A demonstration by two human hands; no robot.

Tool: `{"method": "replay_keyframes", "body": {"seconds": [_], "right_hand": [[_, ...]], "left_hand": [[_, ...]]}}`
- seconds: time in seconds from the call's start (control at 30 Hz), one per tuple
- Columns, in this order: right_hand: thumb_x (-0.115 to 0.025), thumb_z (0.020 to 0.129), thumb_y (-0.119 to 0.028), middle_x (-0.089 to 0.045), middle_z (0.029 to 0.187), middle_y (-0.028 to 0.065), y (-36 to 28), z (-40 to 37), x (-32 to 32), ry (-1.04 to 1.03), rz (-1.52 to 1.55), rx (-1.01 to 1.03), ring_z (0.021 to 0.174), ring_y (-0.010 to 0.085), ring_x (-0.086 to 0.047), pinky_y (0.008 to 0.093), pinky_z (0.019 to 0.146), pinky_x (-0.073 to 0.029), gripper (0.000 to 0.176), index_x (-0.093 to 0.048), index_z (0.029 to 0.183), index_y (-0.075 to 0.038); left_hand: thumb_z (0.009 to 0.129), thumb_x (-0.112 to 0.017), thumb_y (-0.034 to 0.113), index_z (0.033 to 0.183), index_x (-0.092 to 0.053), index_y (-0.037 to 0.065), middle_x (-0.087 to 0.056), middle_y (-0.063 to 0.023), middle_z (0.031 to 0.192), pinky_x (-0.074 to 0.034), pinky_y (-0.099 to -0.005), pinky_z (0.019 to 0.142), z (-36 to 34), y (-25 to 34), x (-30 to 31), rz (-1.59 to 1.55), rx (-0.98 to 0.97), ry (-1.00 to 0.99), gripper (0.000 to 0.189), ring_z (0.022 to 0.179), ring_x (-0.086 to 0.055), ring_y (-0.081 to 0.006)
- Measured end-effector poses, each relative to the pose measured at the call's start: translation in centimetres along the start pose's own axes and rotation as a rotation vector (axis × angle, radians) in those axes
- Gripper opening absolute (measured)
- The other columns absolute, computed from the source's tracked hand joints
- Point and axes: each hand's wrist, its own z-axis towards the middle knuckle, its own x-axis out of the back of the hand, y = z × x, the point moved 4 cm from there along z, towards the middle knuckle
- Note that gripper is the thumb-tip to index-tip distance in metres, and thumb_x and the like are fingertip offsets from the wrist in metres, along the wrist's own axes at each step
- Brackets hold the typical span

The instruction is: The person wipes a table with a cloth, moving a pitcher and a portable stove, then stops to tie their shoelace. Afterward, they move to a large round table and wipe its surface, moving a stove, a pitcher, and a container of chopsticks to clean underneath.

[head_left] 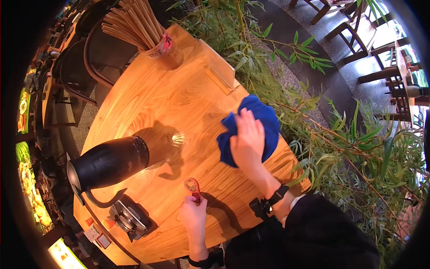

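My right hand [249, 140] presses a bunched blue cloth [269, 117] against the wooden table [192, 112], near the edge beside the plants. Its fingers reach forward over the cloth, with the thumb along one side. In my left hand [194, 216], closed near the front of the table, is a red bottle opener [192, 185]; its rounded metal head points away from me and the handle end is hidden in the fingers. A black jug [109, 162] stands to the left of both hands, its handle towards me.
A holder [168, 56] full of chopsticks [134, 22] and a clear upright stand [220, 67] are at the table's far end. Metal dishes [129, 219] and small packets [95, 234] sit front left. Leafy plants [358, 152] crowd the right edge; chairs [78, 67] stand left.
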Motion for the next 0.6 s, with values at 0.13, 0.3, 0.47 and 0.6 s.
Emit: {"method": "replay_keyframes", "body": {"seconds": [0.13, 0.3, 0.47, 0.6], "right_hand": [[-0.064, 0.076, -0.013, -0.048, 0.143, 0.0163, -3.7, -4.6, -1.0, -0.110, 0.109, 0.139, 0.136, 0.0288, -0.042, 0.0445, 0.112, -0.028, 0.055, -0.054, 0.129, 0.000], [-0.064, 0.075, -0.010, -0.049, 0.143, 0.0141, -7.6, -13.5, -1.1, -0.372, 0.274, 0.366, 0.136, 0.0254, -0.043, 0.0437, 0.109, -0.030, 0.051, -0.057, 0.125, -0.001], [-0.065, 0.071, -0.019, -0.058, 0.128, 0.0115, -6.8, -15.8, -1.8, -0.543, 0.402, 0.860, 0.122, 0.0259, -0.052, 0.0437, 0.099, -0.040, 0.047, -0.061, 0.116, -0.004], [-0.060, 0.070, -0.009, -0.060, 0.119, 0.0199, -6.8, -4.6, -1.7, -0.349, 0.381, 0.645, 0.115, 0.0375, -0.055, 0.0513, 0.098, -0.040, 0.039, -0.062, 0.109, -0.003]], "left_hand": [[0.075, -0.075, 0.029, 0.078, -0.065, 0.005, -0.068, -0.0137, 0.071, -0.052, -0.0436, 0.062, -0.2, 0.4, 0.1, -0.048, -0.005, -0.017, 0.026, 0.066, -0.067, -0.0327], [0.074, -0.075, 0.026, 0.078, -0.065, 0.003, -0.068, -0.0152, 0.072, -0.052, -0.0437, 0.064, -1.1, -1.9, 0.1, -0.062, -0.015, -0.032, 0.025, 0.069, -0.067, -0.0345], [0.072, -0.076, 0.030, 0.081, -0.066, 0.003, -0.068, -0.0191, 0.074, -0.053, -0.0459, 0.065, -5.5, -8.0, -0.1, 0.022, 0.115, -0.044, 0.030, 0.072, -0.068, -0.0374], [0.072, -0.076, 0.033, 0.081, -0.067, 0.003, -0.068, -0.0200, 0.074, -0.053, -0.0467, 0.065, -11.5, -10.2, 2.2, 0.003, 0.279, -0.047, 0.032, 0.072, -0.067, -0.0380]]}}
